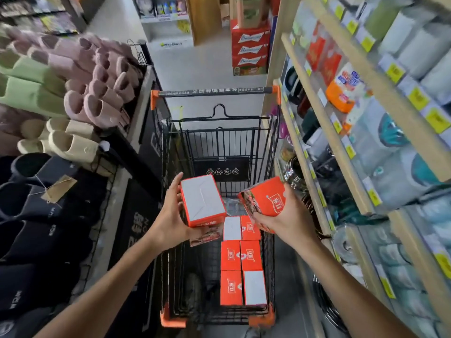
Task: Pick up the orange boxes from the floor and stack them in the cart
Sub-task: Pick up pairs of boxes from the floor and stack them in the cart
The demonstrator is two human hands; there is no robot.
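A black wire cart [269, 152] with orange corners stands in the aisle below me. Several orange boxes [241, 262] lie in two rows along its right side, some with the white face up. My left hand [170, 215] grips an orange box [202, 201], white side up, over the cart's left half. A second orange box [266, 203], tilted with its printed label showing, is held by my right hand [283, 215] above the cart's right side. Both boxes hang above the stacked ones without touching them.
Racks of pink, green, beige and black slippers [80, 98] line the left. Wooden shelves [341, 147] with packaged goods run along the right. Red beer cartons [250, 47] stand on the floor beyond the cart's handle [214, 91]. The cart's left half shows bare wire floor.
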